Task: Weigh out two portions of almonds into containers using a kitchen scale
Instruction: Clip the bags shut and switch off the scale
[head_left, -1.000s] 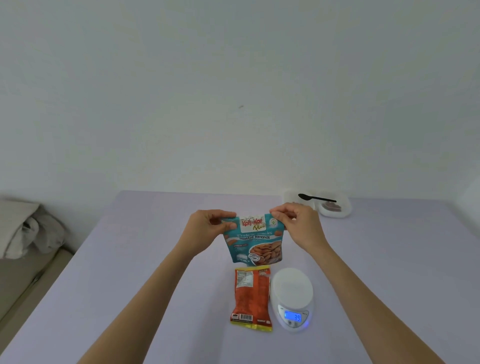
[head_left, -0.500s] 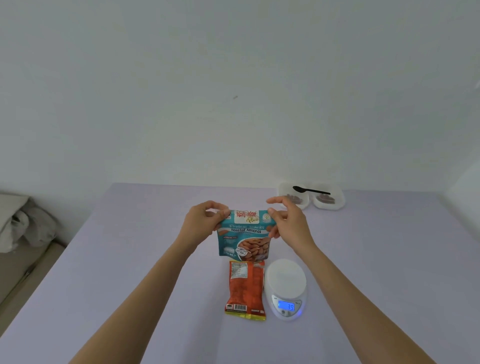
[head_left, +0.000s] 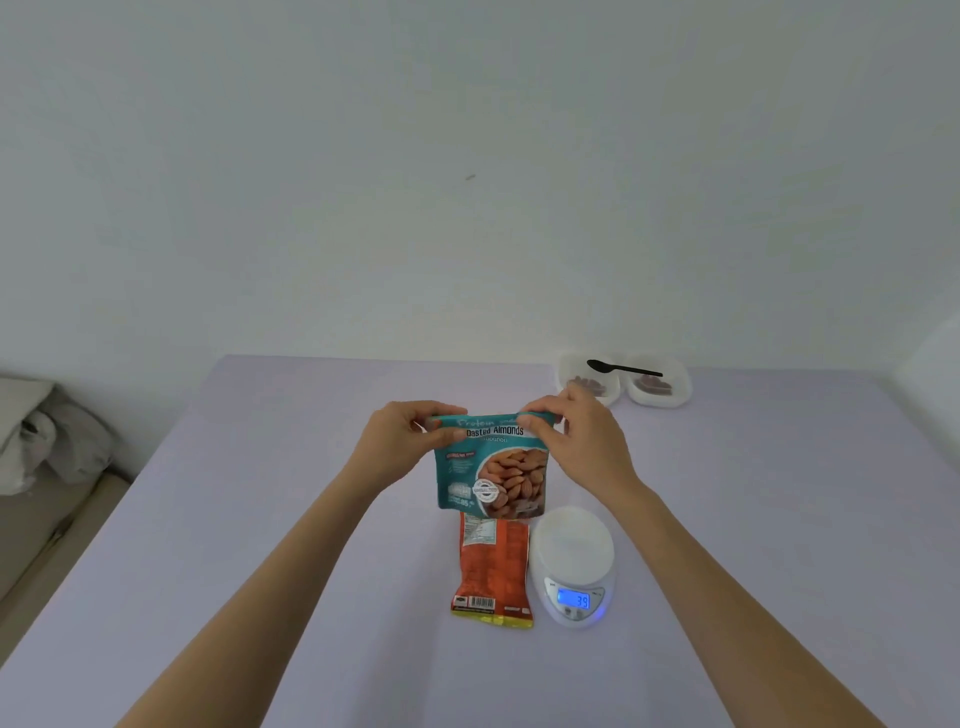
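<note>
A teal bag of roasted almonds (head_left: 493, 470) hangs upright above the table, its top edge folded over. My left hand (head_left: 402, 439) pinches the bag's upper left corner and my right hand (head_left: 579, 439) pinches the upper right. Below the bag, a white kitchen scale (head_left: 573, 564) sits on the table with its blue display lit and reading 39. Two white containers (head_left: 592, 382) (head_left: 657, 387) with brown contents stand at the far right, a black spoon (head_left: 623, 368) lying across their rims.
An orange snack packet (head_left: 492, 569) lies flat just left of the scale. The lilac table (head_left: 260, 519) stretches out to both sides. Crumpled grey cloth (head_left: 41, 431) lies on a surface off the table's left edge. A white wall stands behind.
The top strip of the almond bag has been folded down, hiding the brand logo. Both hands stay at the bag's top corners, shifted slightly lower along the fold.
</note>
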